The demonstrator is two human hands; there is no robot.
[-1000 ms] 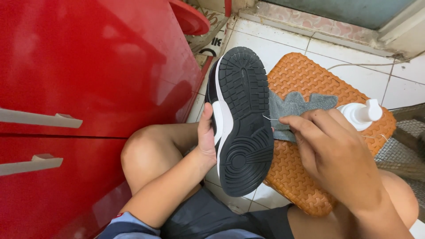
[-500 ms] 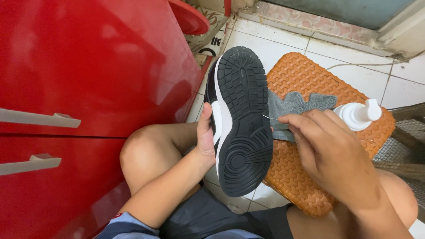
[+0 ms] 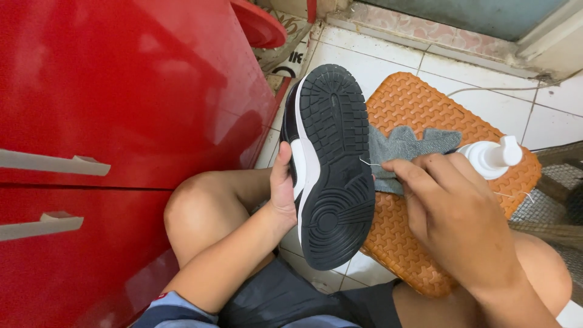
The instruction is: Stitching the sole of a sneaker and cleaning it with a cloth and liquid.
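Beside you stood a red cabinet (image 3: 121, 91) with pale handles. An orange textured mat (image 3: 419, 109) lay on the tiled floor (image 3: 388, 61). Your left hand (image 3: 283, 188) gripped the side of the black-soled shoe (image 3: 331, 164), held sole up between cabinet and mat. Your right hand (image 3: 452, 212) pinched a grey cloth (image 3: 404, 149) against the shoe's edge. A white pump bottle (image 3: 492, 157) stood just beside that hand.

Illumination is bright, diffuse daylight. The glossy red cabinet front (image 3: 139, 103), left of the hands, carries soft glare patches and dark reflections. Soft shadows fall beneath the black-soled sneaker (image 3: 331, 164) onto the white tiled floor (image 3: 388, 67). Focus is sharp; edges show slight wide-angle distortion.
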